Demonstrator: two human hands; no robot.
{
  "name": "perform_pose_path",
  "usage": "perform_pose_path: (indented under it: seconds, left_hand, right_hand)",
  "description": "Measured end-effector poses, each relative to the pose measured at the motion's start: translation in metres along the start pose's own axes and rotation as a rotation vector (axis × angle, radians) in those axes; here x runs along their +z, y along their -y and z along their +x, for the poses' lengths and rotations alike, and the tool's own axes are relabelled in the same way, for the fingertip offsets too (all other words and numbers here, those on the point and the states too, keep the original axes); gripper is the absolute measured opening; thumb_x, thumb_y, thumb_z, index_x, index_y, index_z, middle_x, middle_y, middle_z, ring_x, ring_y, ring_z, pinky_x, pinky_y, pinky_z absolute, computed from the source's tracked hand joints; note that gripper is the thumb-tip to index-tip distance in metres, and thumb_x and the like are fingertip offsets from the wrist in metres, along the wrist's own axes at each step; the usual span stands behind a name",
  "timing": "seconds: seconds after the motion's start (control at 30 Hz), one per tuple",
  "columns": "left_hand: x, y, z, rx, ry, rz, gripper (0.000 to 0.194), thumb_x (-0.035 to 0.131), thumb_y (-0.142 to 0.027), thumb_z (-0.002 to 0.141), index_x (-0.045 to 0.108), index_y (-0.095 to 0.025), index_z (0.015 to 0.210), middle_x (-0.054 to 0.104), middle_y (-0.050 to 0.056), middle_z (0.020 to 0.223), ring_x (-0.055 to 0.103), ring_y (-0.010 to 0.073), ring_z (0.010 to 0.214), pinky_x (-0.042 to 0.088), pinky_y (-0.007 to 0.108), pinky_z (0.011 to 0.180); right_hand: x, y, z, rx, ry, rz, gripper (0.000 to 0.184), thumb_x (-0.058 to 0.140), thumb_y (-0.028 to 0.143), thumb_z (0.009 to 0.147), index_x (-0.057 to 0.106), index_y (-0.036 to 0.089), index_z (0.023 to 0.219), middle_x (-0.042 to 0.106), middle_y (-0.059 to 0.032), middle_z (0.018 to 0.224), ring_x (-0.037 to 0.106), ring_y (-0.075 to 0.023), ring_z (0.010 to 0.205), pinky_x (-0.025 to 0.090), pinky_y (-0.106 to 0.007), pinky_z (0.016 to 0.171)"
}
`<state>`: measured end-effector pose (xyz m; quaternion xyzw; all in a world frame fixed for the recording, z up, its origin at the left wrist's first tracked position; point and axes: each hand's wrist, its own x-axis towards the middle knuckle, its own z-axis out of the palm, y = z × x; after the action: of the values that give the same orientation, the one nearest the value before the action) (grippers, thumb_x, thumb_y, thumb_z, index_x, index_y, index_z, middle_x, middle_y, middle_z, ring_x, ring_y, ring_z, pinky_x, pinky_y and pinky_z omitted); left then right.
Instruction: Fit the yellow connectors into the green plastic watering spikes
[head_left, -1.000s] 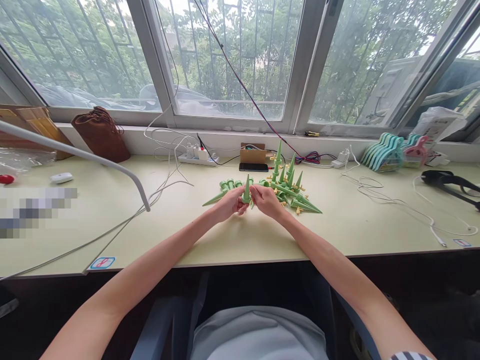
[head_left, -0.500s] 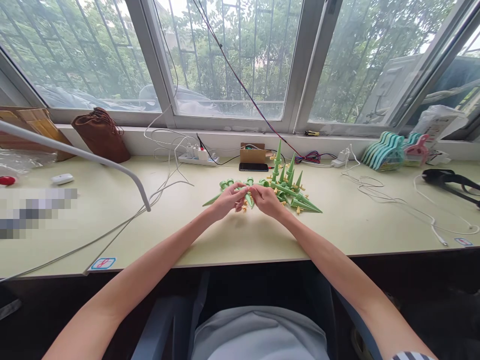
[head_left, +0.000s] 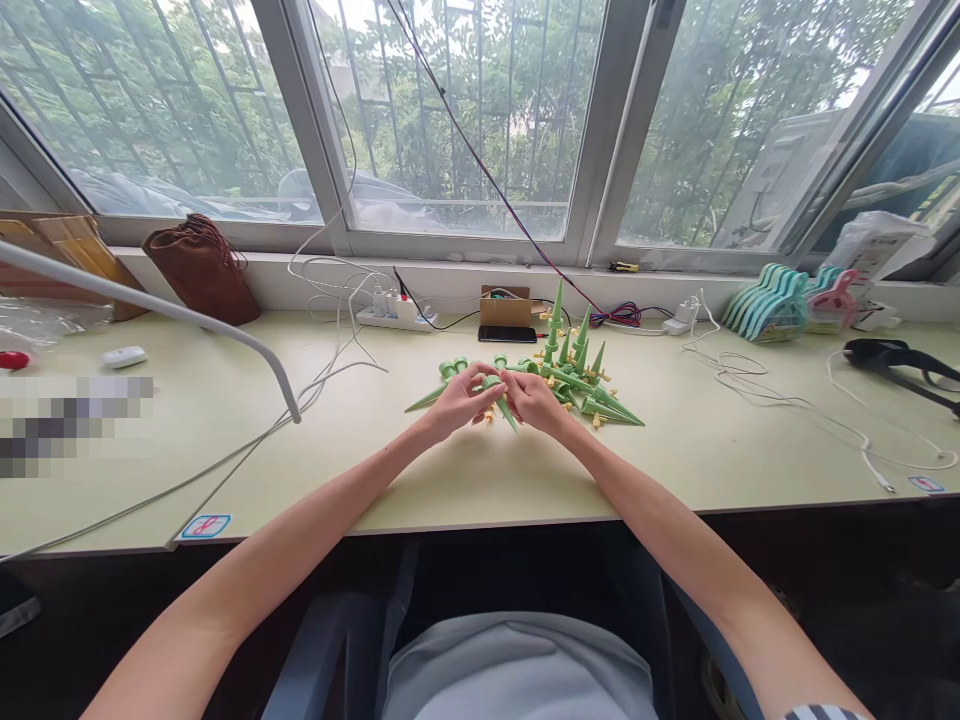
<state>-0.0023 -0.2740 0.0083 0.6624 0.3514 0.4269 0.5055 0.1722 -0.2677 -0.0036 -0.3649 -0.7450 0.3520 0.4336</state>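
A green plastic watering spike [head_left: 508,413] is between my two hands, its tip pointing down toward me. My left hand [head_left: 459,402] is closed on its wide upper end. The fingers of my right hand [head_left: 534,403] are pinched against the same end; whether they also hold a small part is hidden. More green spikes [head_left: 611,406] with yellow valves lie to the right, some standing upright. Behind my left hand are a few green caps [head_left: 453,368] and another spike [head_left: 424,399]. Small yellow valves [head_left: 489,414] show partly beneath my hands.
A black phone [head_left: 507,334] leans by a small cardboard box [head_left: 506,308] at the back. White cables [head_left: 330,375] run across the left of the table, near a power strip [head_left: 397,318]. Teal hangers [head_left: 766,303] and black glasses [head_left: 900,362] are on the right.
The spike in my hands has swung so that its tip points lower and more to the right. More of its green upper end now shows between my fingers.
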Motion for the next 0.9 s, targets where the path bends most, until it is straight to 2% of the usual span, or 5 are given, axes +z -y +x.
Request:
perform_pose_path:
  seconds: [0.17,0.33,0.6,0.77,0.9]
  left_hand:
    - [-0.003,0.012,0.003,0.153,-0.046,0.185,0.048,0.077,-0.053,0.078,0.057,-0.020,0.107,0.045,-0.005,0.078,0.044,0.0036,0.049,0.033,0.017,0.042]
    - [-0.005,0.021,0.005,0.251,-0.056,0.295,0.044,0.075,-0.050,0.081,0.056,-0.021,0.109,0.046,-0.003,0.088,0.048,0.0038,0.055,0.042,0.019,0.050]
    - [0.000,0.010,0.000,0.337,-0.124,0.465,0.048,0.076,-0.048,0.079,0.052,-0.023,0.112,0.051,-0.003,0.089,0.046,0.0037,0.050,0.041,0.020,0.049]
    - [0.001,0.007,-0.002,0.424,-0.129,0.585,0.044,0.073,-0.045,0.084,0.051,-0.024,0.116,0.053,-0.003,0.090,0.047,0.0046,0.052,0.040,0.020,0.052]
    - [0.001,0.007,-0.001,0.420,-0.126,0.592,0.043,0.070,-0.045,0.086,0.051,-0.023,0.117,0.054,-0.001,0.092,0.049,0.0055,0.054,0.042,0.021,0.053]
  right_hand:
    - [-0.002,0.001,0.000,0.005,0.001,-0.041,0.060,0.039,0.068,0.095,0.039,0.021,0.057,0.043,0.0030,0.044,0.041,-0.0100,0.041,0.033,-0.025,0.047]
    - [-0.004,0.001,0.001,0.026,0.033,0.012,0.059,0.042,0.063,0.096,0.040,0.021,0.055,0.043,0.0036,0.041,0.042,-0.0091,0.037,0.033,-0.023,0.043]
    - [-0.005,0.006,0.001,0.113,0.095,0.217,0.055,0.049,0.056,0.096,0.038,0.022,0.055,0.038,0.0051,0.041,0.037,-0.0085,0.032,0.031,-0.024,0.036]
    - [-0.006,0.004,0.002,0.167,0.120,0.297,0.055,0.051,0.055,0.096,0.035,0.022,0.055,0.032,0.0063,0.040,0.031,-0.0072,0.033,0.029,-0.023,0.035]
    - [-0.004,0.002,0.003,0.187,0.112,0.357,0.054,0.053,0.054,0.096,0.035,0.022,0.056,0.029,0.0074,0.042,0.030,-0.0064,0.035,0.028,-0.021,0.035]
